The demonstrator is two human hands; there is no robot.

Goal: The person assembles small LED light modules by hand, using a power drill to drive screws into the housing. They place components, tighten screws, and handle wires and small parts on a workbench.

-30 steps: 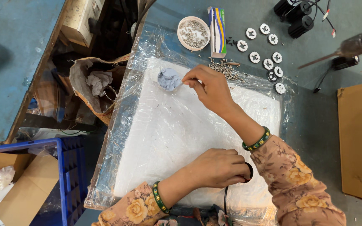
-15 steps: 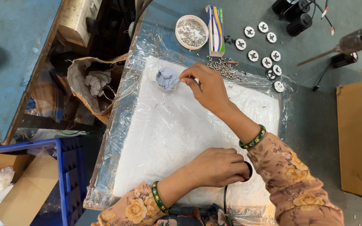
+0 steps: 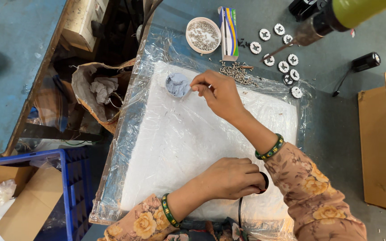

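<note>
Fingertips (image 3: 197,86) of the right hand (image 3: 220,93) were pinched together at the edge of the grey paste pot (image 3: 177,85), far left on the white pad (image 3: 179,147). Whether they held anything, I could not tell. Left hand (image 3: 228,178) lay curled near the pad's near edge, fingers closed over a black ring-shaped part (image 3: 263,182) with a cable (image 3: 239,209). Beyond the pad sat a dish of screws (image 3: 203,35), loose screws (image 3: 234,70) and white discs (image 3: 283,67)
</note>
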